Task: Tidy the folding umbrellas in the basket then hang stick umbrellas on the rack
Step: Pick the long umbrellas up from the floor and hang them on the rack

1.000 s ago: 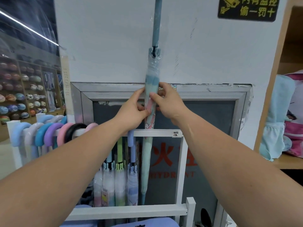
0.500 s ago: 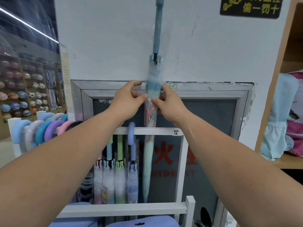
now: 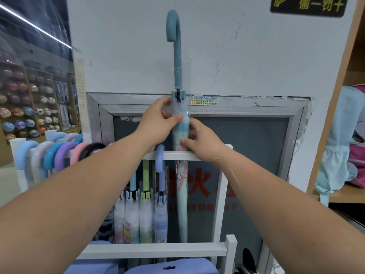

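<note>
A teal stick umbrella [image 3: 182,194] in a clear plastic sleeve stands upright behind the top bar of the white rack [image 3: 207,156], its hooked handle [image 3: 174,26] high above the bar. My left hand [image 3: 158,123] grips the wrapped canopy just under the runner, thumb across the front. Slightly lower, my right hand [image 3: 199,141] pinches the same canopy from the right. Several stick umbrellas [image 3: 145,212] hang inside the rack, a lavender hook [image 3: 159,158] over the bar. A row of coloured hooks [image 3: 59,155] hangs on the left bar.
Behind the rack is a metal-framed hydrant cabinet [image 3: 256,155] in a white wall. Blue-purple packaged items [image 3: 167,266] lie below the lower rail. Wooden shelving [image 3: 335,115] with a light blue bag [image 3: 339,147] stands at right; shelves of balls [image 3: 25,113] at left.
The umbrella has come down, so its hooked handle now shows in frame and the tip sits lower in the rack. Both hands moved down with it, the right one lower than the left.
</note>
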`<state>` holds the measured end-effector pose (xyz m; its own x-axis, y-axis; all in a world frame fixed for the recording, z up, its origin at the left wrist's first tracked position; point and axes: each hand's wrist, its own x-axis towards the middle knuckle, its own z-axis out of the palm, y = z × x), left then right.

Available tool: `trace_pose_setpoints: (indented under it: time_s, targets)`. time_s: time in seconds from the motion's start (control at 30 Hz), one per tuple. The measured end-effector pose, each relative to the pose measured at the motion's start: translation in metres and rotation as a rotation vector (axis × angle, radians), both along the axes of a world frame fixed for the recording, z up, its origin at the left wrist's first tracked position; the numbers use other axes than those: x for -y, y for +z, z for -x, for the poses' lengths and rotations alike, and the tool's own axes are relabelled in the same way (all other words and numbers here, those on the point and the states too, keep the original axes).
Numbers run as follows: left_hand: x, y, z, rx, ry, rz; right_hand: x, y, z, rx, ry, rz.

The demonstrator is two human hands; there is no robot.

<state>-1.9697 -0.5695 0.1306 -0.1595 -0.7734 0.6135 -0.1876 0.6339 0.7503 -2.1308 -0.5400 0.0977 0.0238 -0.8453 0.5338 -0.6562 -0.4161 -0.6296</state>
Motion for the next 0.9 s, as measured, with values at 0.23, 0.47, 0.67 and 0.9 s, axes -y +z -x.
trace_pose_setpoints:
  time_s: [0.23, 0.47, 0.67, 0.9]
  targets:
    - [0.000, -0.005, 0.001, 0.073, -0.001, -0.021, -0.011, 0.019, 0.005, -0.075, -0.042, -0.013]
    - [-0.004, -0.019, 0.003, 0.171, -0.070, -0.101, -0.008, 0.036, 0.004, 0.228, -0.005, 0.088]
    - [-0.003, -0.022, -0.001, 0.241, -0.137, -0.132, 0.001, 0.021, 0.003, 0.201, -0.034, 0.070]
    - [-0.008, 0.009, -0.008, 0.072, 0.048, -0.035, 0.003, 0.001, 0.003, 0.052, -0.108, 0.012]
